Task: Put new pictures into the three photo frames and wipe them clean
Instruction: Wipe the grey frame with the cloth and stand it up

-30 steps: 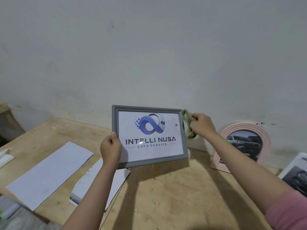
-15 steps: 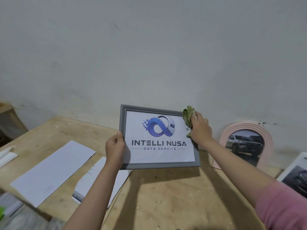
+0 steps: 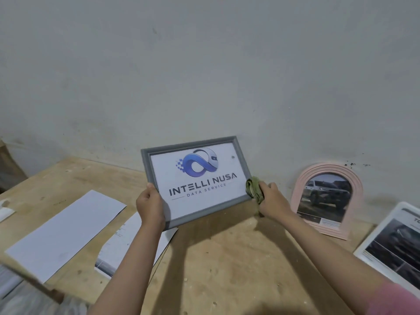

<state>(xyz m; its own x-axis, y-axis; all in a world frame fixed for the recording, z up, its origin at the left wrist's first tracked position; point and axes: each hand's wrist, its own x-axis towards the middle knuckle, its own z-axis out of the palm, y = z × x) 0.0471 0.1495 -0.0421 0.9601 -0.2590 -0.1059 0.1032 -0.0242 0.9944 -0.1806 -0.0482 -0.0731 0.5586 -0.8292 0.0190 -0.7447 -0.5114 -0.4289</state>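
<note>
A: Status? Where is the grey rectangular photo frame (image 3: 197,180)?

B: Held tilted above the wooden table (image 3: 218,258), near the wall. Its lower-left edge is gripped by the left hand (image 3: 150,205), fingers curled round it. A crumpled green cloth (image 3: 255,189) is pinched in the right hand (image 3: 271,201) and pressed to the frame's lower-right corner.

A: Progress?

B: All 3 frames look filled. The logo print is seen in the grey one; car pictures are seen in the pink arched frame (image 3: 327,196) leaned on the wall and the white frame (image 3: 391,242) at right. Wiping is judged underway on 1; whether the other 2 were wiped cannot be told. Loose white paper sheets (image 3: 66,233) are left on the table.
</note>
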